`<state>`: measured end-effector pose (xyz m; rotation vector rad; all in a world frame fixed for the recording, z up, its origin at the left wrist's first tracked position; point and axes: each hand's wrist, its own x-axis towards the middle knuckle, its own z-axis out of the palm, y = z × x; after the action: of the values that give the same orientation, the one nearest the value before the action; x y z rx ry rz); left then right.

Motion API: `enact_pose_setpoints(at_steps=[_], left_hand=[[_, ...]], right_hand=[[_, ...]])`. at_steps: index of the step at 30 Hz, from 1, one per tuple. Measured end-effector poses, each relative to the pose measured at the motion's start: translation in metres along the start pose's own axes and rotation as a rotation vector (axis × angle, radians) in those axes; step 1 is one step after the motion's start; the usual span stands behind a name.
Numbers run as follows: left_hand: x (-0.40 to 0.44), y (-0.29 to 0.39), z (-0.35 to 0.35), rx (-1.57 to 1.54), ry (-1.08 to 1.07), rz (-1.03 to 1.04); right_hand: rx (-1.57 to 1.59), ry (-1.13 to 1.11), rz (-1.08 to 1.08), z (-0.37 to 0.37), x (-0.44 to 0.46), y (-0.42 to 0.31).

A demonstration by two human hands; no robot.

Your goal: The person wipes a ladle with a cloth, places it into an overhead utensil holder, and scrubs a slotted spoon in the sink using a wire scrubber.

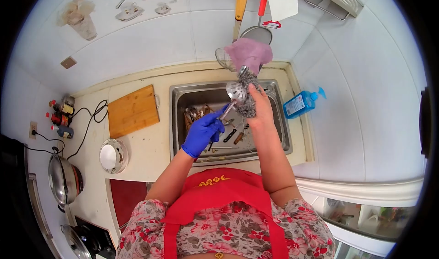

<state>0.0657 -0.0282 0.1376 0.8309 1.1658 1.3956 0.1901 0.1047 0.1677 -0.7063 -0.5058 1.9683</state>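
Observation:
In a blue rubber glove, my left hand (pixel 204 131) is closed round the handle of a slotted metal ladle (pixel 236 91), holding it up over the sink. My bare right hand (pixel 261 106) grips a grey steel wool scrubber (pixel 247 107) against the ladle's bowl. Below both hands is the stainless steel sink (pixel 175 94). Inside it lie a knife with a black handle (pixel 230 135), a brown-handled utensil (pixel 238 137) and a bunch of cutlery (pixel 195 115) at the left. The faucet (pixel 243 70) stands just behind the scrubber, with a pink cloth (pixel 249 53) beyond it.
A blue detergent bottle (pixel 299 105) stands right of the sink. To the left are a wooden cutting board (pixel 133 111), stacked bowls (pixel 113 156), sauce bottles (pixel 61 117) and a lidded pot (pixel 64 179). A strainer (pixel 257 34) and other utensils hang on the back wall.

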Motion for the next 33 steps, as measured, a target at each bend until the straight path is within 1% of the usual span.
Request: enact_pose_setpoints(at_steps=[2,6,9,11,12,14,15,17,18,20,22,24,26,28,32,33], left_hand=[[-0.002,0.000,-0.005,0.049,0.023,-0.030],[-0.004,0.003,-0.002,0.070,0.054,-0.031],[-0.004,0.003,0.001,0.047,0.067,-0.020],[-0.003,0.004,0.002,0.027,0.058,-0.023],[-0.002,0.005,0.003,0.015,0.070,-0.031],[-0.002,0.009,0.005,0.003,0.083,-0.038],[-0.002,0.012,0.006,0.008,0.088,-0.041],[0.000,0.015,0.009,0.013,0.092,-0.045],[0.001,0.016,0.010,0.002,0.109,-0.033],[0.002,0.014,0.012,-0.009,0.123,-0.022],[0.006,0.010,0.011,0.008,0.195,-0.020],[0.007,0.005,0.011,0.014,0.196,0.005],[0.006,0.005,0.013,0.021,0.196,0.031],[0.004,0.007,0.017,0.229,0.240,0.060],[0.003,0.006,0.019,0.200,0.245,0.002],[0.006,0.003,0.017,0.233,0.249,0.092]], right_hand=[[0.063,-0.052,0.065,0.002,-0.002,0.001],[0.046,-0.045,0.060,0.006,-0.012,0.010],[-0.021,-0.029,0.016,-0.002,-0.011,0.019],[-0.057,-0.050,-0.085,-0.004,-0.012,0.021],[-0.057,-0.049,-0.086,-0.004,-0.013,0.022],[-0.152,0.081,-0.226,0.000,-0.019,0.021],[-0.152,0.080,-0.227,-0.002,-0.022,0.022],[-0.545,0.084,-0.539,-0.007,-0.028,0.025],[-0.545,0.086,-0.539,-0.008,-0.030,0.026],[-1.077,0.031,-0.974,-0.003,-0.040,0.024],[-1.115,-0.001,-0.980,0.002,-0.052,0.029],[-1.241,-0.216,-0.987,0.003,-0.057,0.035],[-1.268,-0.196,-0.992,0.006,-0.058,0.033],[-1.438,-0.118,-1.118,0.011,-0.055,0.022],[-1.400,-0.098,-1.162,0.011,-0.047,0.022],[-1.401,-0.150,-1.131,0.012,-0.052,0.026]])
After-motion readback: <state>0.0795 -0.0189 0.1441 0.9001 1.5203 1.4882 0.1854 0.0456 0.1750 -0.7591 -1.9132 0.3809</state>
